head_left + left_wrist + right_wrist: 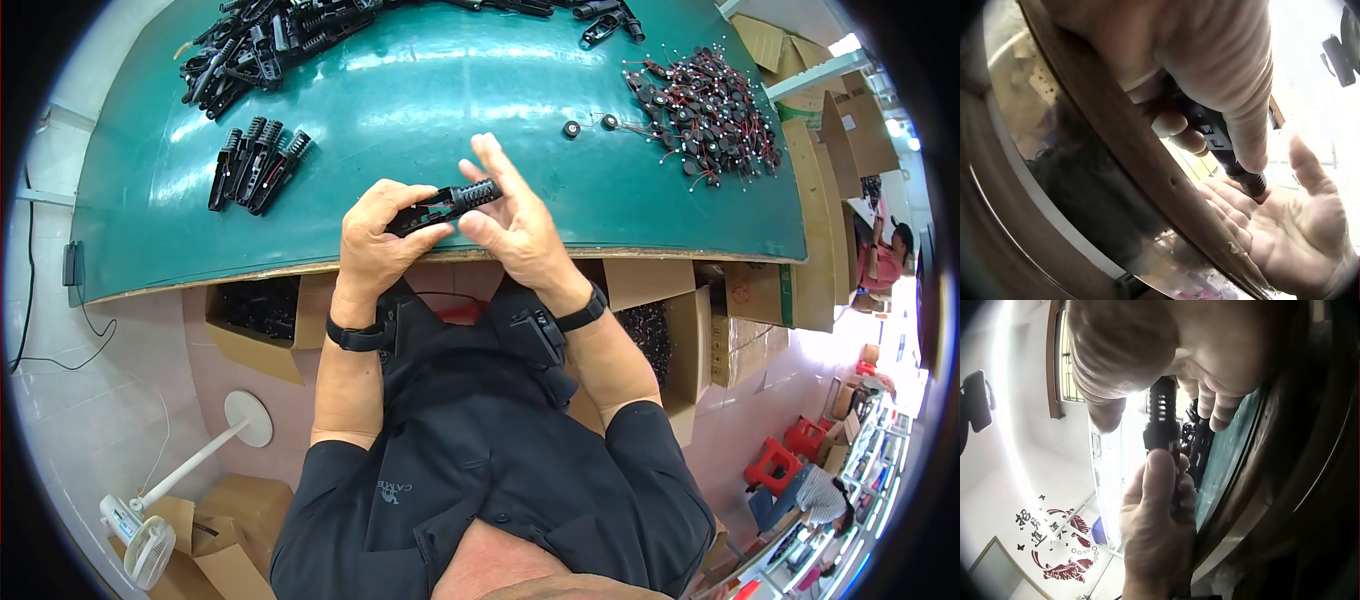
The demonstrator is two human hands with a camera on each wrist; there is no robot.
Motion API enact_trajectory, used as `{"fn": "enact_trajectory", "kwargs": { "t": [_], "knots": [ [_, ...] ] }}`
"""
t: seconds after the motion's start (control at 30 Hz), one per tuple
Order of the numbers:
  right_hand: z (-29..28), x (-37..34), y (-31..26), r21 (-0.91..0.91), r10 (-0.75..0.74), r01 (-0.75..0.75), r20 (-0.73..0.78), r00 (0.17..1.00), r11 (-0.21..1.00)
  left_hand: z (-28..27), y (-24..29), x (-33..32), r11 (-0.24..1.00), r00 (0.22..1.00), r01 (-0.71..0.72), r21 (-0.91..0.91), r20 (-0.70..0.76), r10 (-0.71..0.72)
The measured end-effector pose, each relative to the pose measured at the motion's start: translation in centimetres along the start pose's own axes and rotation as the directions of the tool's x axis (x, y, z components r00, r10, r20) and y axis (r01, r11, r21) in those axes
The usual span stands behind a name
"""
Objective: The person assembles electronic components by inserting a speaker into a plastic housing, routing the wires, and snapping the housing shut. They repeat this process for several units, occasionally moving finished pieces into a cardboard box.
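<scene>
My left hand (372, 238) grips a black plastic housing (478, 194) above the table's near edge, thumb on one side and fingers on the other. The housing has an open, hollowed body and a slotted, ribbed barrel end that points to the right. A thin red wire shows inside the body. My right hand (528, 238) is held open with its fingers straight, and its palm lies against the barrel end. In the left wrist view, the barrel tip (1254, 185) meets the open palm (1279, 231). The right wrist view shows the left thumb (1160, 472) lying along the housing.
Several similar housings (250, 165) lie at the left of the green table (420, 110), with a larger pile (265, 55) behind them. At the right is a heap of small round black parts with red wires (710, 115). Cardboard boxes (250, 345) stand below the table edge.
</scene>
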State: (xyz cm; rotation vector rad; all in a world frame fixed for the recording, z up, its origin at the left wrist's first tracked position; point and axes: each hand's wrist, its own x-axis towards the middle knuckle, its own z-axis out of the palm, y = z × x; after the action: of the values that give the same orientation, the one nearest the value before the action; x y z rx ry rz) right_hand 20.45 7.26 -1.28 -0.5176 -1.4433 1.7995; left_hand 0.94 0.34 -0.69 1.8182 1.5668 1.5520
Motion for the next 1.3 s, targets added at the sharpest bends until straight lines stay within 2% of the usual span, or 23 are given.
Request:
{"fn": "enact_trajectory", "kwargs": {
  "t": [0.1,0.2,0.47,0.6,0.73,0.9,1.13,1.3],
  "knots": [
    [1.4,0.6,0.8,0.079,-0.011,0.009,0.023,1.0,0.997,-0.1,-0.2,-0.1,1.0,1.0,-0.015,0.007,-0.019,0.015],
    [2.6,0.9,0.8,0.185,-0.016,0.019,-0.018,1.0,0.983,-0.2,-0.2,0.0,1.0,0.999,-0.007,0.003,-0.047,0.007],
    [2.4,0.6,0.1,0.196,0.024,-0.029,0.027,0.999,0.98,-0.3,-0.2,-0.1,0.998,1.0,-0.009,-0.063,-0.026,0.008],
    [2.0,1.2,-0.2,0.196,-0.011,0.01,0.005,1.0,0.981,-0.7,0.1,0.1,0.999,0.999,0.031,-0.032,-0.031,-0.032],
    [2.9,1.0,0.4,0.164,0.003,-0.002,-0.004,1.0,0.986,-0.5,-0.5,-0.2,0.995,0.997,0.054,-0.079,-0.042,-0.057],
    [2.4,1.4,0.4,0.207,-0.003,0.003,0.003,1.0,0.978,-0.3,-0.4,0.2,0.996,0.995,0.053,-0.077,-0.075,-0.059],
    [2.3,1.6,1.0,0.068,0.015,-0.017,0.02,1.0,0.998,-0.6,-0.4,-0.4,0.988,0.992,0.116,-0.105,-0.034,-0.121],
    [1.5,2.3,0.0,0.053,0.034,-0.036,0.051,0.998,0.998,-0.9,-0.8,0.3,0.994,0.994,0.077,-0.074,-0.066,-0.082]
  ]
}}
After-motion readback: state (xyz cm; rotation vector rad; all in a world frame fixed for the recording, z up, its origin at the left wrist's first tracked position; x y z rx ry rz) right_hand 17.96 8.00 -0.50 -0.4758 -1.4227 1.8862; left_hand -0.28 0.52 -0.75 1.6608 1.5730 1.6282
